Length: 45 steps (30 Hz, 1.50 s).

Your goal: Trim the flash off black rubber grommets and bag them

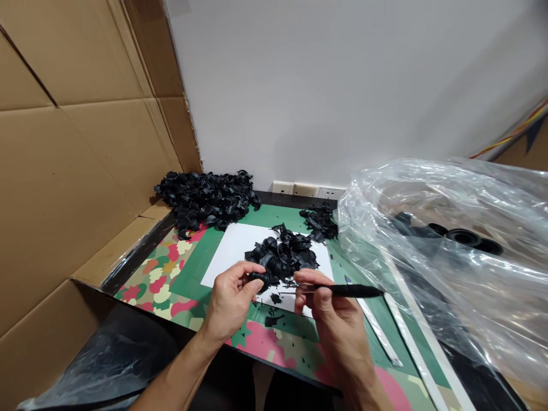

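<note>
Between the thumb and fingers of my left hand (233, 294) is a small black ribbed rubber part (260, 281). My right hand (334, 311) is closed around a slim tool with a black handle (355, 290). Its thin metal tip points left toward the rubber part; what kind of tip it is I cannot make out. Just behind both hands, a heap of black ribbed rubber pieces (285, 251) lies on a white sheet (225, 251). Small black scraps (274, 321) are scattered in front of my hands.
A large pile of black rubber pieces (205, 197) is at the back left, beside a cardboard wall (85, 142). More scraps (321, 221) lie at the back right. Clear plastic bags (428, 194) with black rings crowd the right. Metal strips (411, 348) lie on the green mat (192, 274).
</note>
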Tool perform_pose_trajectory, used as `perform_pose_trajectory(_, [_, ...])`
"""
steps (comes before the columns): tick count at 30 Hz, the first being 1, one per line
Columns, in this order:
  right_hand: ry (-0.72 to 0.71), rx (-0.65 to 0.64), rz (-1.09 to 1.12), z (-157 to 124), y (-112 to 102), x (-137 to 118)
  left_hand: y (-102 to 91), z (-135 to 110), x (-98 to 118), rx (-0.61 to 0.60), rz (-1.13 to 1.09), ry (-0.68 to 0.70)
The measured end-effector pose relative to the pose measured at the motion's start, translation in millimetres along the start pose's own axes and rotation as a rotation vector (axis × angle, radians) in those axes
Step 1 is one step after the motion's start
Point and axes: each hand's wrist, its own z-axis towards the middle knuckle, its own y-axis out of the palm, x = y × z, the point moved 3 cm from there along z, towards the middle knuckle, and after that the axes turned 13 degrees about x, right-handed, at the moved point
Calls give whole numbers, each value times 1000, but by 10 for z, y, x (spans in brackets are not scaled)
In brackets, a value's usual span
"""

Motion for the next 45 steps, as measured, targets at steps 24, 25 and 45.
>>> perform_pose_trajectory(24, [-158,47,47,-58,127,14,45,-54,21,-76,55,43])
perform_pose_trajectory(25, [-155,50,41,-57,126,17,47,-55,18,-78,59,50])
perform_pose_trajectory(45, [-898,172,-509,-62,0,-339,59,-160,-33,-42,80,31])
